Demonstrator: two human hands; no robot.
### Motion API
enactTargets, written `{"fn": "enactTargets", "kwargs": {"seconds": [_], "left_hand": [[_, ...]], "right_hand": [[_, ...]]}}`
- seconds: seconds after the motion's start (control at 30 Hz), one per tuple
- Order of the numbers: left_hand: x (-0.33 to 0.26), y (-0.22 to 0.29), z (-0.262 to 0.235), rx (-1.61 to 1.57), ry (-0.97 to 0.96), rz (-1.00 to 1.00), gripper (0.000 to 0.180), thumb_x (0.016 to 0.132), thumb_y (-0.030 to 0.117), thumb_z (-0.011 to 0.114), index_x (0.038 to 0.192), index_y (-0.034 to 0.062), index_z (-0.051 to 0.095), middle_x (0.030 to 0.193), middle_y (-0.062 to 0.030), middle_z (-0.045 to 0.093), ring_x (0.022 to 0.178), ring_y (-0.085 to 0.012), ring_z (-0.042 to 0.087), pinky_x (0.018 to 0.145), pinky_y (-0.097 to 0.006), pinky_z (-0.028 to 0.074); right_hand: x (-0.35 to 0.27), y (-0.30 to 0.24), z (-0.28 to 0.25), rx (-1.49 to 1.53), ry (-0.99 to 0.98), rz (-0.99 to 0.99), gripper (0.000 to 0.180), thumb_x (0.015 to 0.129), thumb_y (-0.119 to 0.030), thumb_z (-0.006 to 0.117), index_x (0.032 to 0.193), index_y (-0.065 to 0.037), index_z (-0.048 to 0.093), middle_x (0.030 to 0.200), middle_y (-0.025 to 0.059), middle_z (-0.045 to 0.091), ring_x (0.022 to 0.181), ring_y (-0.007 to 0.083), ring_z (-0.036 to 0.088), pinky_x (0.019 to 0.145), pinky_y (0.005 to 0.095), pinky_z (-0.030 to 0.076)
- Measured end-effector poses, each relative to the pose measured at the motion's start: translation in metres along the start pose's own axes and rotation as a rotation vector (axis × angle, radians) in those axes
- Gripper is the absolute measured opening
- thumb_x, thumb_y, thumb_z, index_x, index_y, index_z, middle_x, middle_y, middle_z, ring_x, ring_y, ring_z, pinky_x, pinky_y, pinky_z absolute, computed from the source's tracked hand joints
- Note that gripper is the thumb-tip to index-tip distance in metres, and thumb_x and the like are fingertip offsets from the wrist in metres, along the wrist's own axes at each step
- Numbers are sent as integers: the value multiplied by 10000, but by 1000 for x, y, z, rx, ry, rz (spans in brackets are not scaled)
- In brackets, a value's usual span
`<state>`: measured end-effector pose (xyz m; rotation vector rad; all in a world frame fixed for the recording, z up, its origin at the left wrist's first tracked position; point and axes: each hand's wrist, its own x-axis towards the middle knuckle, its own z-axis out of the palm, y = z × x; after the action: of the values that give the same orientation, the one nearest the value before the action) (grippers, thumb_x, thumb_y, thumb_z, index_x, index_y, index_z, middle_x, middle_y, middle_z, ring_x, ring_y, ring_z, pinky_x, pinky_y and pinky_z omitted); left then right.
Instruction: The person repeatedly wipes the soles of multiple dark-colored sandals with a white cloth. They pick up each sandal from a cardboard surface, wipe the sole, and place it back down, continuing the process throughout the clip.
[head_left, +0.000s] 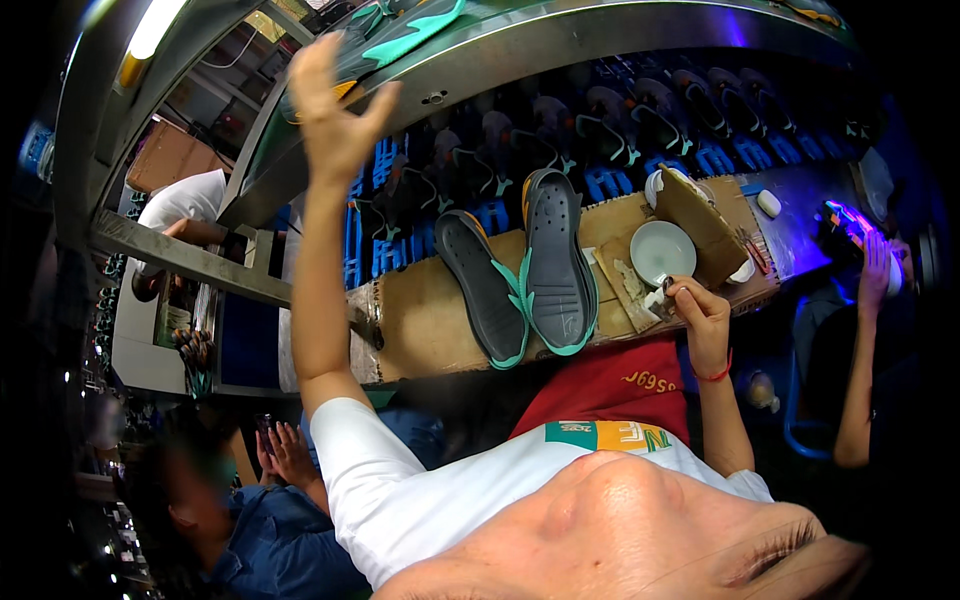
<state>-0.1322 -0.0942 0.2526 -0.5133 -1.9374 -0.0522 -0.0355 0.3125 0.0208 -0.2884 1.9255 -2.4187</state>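
Note:
My left hand (338,115) is raised at the upper left, fingers and thumb spread and slightly blurred, holding nothing visible. It is beside a teal-and-dark shoe sole (412,38) on the upper metal shelf. My right hand (700,318) pinches something small, partly hidden by the fingers; a white bit shows at the fingertips, just below a round white bowl (662,252). Between my arms, on brown cardboard (410,325), lie two dark grey soles with teal edges and orange at the far ends: the left sole (482,285) and the right sole (556,260). They touch at the middle.
Behind the cardboard, several dark shoe parts (610,125) stand in rows on blue holders (610,182). An upright cardboard flap (700,225) shields the bowl. The metal shelf edge (540,75) arches above. Other people sit left and right; one hand (875,265) at the right works under purple light.

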Motion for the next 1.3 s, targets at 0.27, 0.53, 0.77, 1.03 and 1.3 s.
{"fn": "enactTargets", "kwargs": {"seconds": [0.27,0.53,0.77,1.03,1.3], "left_hand": [[-19,-132,-36,-681,-392,-959,958,682,302,844,1402,-50,320,1212,-173,557,1073,-211,584,866,-272,477],[-16,-69,-17,-552,-242,-814,904,644,352,853,1301,-120,449,1133,-187,607,1010,-193,605,859,-281,482],[10,-18,30,103,-61,-684,1174,544,599,805,1293,-191,364,1154,-338,565,1113,-409,560,943,-411,453],[83,10,139,220,-212,-793,1147,742,624,630,1432,-117,91,1353,-331,385,1251,-426,414,1052,-479,338],[50,66,90,6,72,-50,881,810,349,704,1398,-102,228,1345,-264,398,1239,-400,401,1032,-517,337]], "right_hand": [[-5,6,8,31,-32,-14,149,903,-90,608,899,37,686,979,42,650,814,70,521,727,197,390],[-4,12,5,8,-5,25,165,907,-109,610,909,35,688,961,17,648,729,44,479,654,185,361],[-5,17,12,43,-16,56,163,910,-108,608,918,32,692,944,4,644,682,29,436,609,183,336],[-9,16,12,1,-32,49,159,911,-104,602,913,27,690,933,-11,639,669,29,435,588,183,333],[-11,16,5,-134,53,88,151,897,-96,607,899,34,684,942,2,649,708,48,486,624,190,372]]}}
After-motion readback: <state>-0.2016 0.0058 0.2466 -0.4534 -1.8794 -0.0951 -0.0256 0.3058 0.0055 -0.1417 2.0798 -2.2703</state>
